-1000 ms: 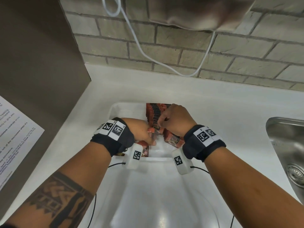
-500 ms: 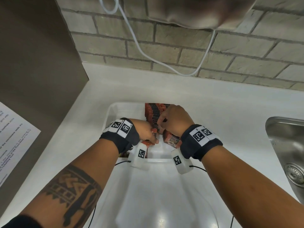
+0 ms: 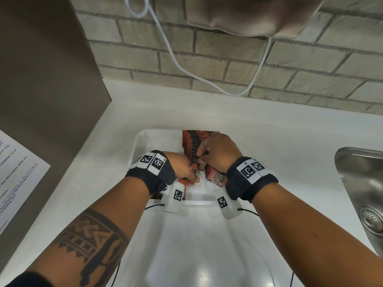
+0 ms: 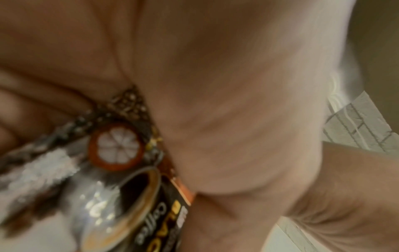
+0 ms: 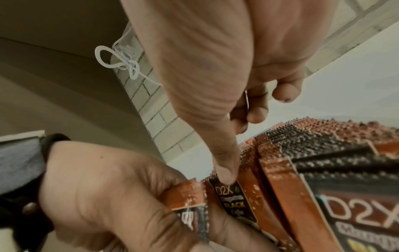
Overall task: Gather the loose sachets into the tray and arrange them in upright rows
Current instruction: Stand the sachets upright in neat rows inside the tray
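- White tray (image 3: 138, 144) sits on the white counter (image 3: 269, 129), at 12 o'clock from the person, against the brick wall side.
- Upright row of sachets (image 3: 193, 141) stands in the tray's middle, running from the far rim toward 6 o'clock; serrated orange and black tops visible in the right wrist view (image 5: 313, 136).
- Left hand (image 3: 182, 165) is inside the tray at 9 o'clock of the row's near end. Fingers curled round a small bundle of sachets (image 5: 190, 201); the left wrist view shows a coffee-print sachet face against the palm (image 4: 134, 196).
- Right hand (image 3: 219, 150) is over the row's near end, at 3 o'clock of the left hand. Fingers curled; thumb tip (image 5: 225, 172) presses the top edge of the nearest standing sachet (image 5: 235, 201). The other fingers are folded behind the row; whether they pinch it, cannot tell for certain.
- Loose sachets (image 3: 216, 178) lie tilted in the tray at 5 o'clock of the row, below the right wrist.
- Steel sink (image 3: 362, 183) at 3 o'clock; printed sheet (image 3: 18, 172) at 9 o'clock; white cable (image 3: 186, 69) hangs on the wall at 12 o'clock.
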`<state>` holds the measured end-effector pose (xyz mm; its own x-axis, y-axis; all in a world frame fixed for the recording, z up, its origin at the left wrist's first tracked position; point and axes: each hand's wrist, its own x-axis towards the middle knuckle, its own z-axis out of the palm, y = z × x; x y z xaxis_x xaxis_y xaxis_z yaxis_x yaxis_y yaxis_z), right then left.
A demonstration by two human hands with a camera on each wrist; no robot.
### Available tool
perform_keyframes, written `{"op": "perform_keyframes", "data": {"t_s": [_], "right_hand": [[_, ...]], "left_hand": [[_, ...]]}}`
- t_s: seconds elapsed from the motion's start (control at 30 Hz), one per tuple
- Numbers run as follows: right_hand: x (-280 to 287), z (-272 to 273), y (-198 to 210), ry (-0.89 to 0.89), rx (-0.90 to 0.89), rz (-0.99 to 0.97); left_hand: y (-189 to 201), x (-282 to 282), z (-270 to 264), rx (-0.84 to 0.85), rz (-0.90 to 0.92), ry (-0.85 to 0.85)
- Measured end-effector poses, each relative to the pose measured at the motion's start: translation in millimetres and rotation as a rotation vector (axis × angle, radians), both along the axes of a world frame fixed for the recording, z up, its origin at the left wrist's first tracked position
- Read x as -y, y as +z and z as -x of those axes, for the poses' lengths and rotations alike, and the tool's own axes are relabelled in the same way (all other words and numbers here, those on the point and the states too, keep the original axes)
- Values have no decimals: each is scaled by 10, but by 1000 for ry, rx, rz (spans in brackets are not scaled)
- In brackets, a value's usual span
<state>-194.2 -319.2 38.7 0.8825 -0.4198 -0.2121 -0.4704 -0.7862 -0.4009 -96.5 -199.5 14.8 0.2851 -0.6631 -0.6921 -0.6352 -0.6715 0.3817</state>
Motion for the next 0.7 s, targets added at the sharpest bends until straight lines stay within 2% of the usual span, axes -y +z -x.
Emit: {"op": "perform_keyframes", "data": {"t_s": [0.7], "right_hand": [[-3, 38, 43, -8, 10, -38]], "left_hand": [[38, 5, -4, -37, 28, -19]]}}
